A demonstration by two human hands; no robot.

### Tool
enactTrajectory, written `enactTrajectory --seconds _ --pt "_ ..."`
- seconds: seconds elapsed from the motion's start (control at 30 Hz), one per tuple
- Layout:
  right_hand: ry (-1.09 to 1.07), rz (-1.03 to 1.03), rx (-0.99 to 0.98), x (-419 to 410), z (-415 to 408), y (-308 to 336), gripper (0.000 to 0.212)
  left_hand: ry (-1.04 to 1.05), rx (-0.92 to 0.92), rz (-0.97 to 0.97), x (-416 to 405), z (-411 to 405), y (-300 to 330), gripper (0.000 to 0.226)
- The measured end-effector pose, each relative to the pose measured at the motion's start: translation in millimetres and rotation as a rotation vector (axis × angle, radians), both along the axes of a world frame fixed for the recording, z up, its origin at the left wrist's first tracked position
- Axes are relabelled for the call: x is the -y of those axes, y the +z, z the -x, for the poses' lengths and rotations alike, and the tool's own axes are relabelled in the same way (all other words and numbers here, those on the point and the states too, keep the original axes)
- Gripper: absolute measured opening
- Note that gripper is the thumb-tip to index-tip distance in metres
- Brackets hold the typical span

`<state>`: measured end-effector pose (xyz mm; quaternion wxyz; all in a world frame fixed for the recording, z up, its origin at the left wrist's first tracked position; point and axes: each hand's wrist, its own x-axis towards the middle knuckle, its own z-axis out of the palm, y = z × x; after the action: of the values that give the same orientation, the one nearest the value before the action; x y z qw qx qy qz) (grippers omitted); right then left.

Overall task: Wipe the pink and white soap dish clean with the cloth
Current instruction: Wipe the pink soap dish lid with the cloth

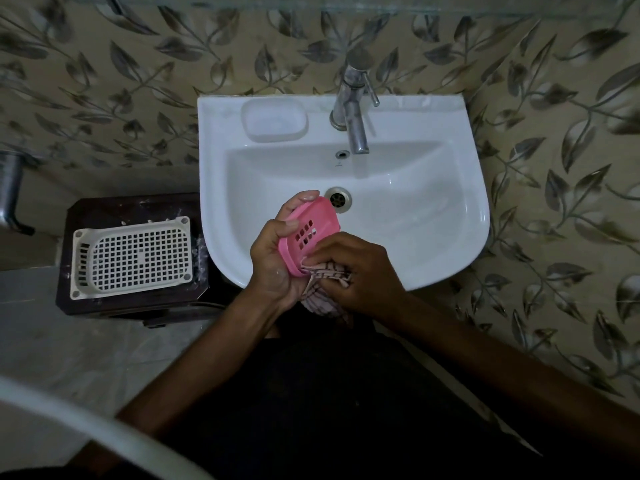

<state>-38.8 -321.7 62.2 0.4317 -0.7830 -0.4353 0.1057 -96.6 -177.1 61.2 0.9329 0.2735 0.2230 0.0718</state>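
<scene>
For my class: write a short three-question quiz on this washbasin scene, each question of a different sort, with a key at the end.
1. True or false: the left hand holds the pink soap dish part over the basin.
2. Multiple choice: where is the checked cloth? A) draped over the tap B) gripped in the right hand against the pink part's lower end C) lying in the white basket
3. Fill in: the white tray sits on the basin ledge beside the ____.

Key: 1 true; 2 B; 3 tap.
</scene>
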Motion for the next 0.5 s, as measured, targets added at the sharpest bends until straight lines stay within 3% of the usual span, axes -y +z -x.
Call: enactTrajectory --seconds 0.13,0.23,0.37,0.5 --pt "-0.096 -0.086 -0.046 -13.2 21.4 7.7 0.026 -0.076 0.063 0.008 -5.7 0.1 6.6 0.067" --pt "0.002 -0.079 -0.044 -9.2 19.2 4.3 0.034 -0.126 -0.023 0.024 -11.5 -0.6 12.1 0.059" --pt "0.125 0.136 0.296 13.3 -18.3 -18.0 0.040 -0.207 -0.209 0.092 -22.6 -1.5 24.8 0.047" --pt "0.069 0.112 0.363 9.3 -21.9 -11.4 0.030 -0.229 -0.160 0.148 -31.4 4.1 27.4 0.070"
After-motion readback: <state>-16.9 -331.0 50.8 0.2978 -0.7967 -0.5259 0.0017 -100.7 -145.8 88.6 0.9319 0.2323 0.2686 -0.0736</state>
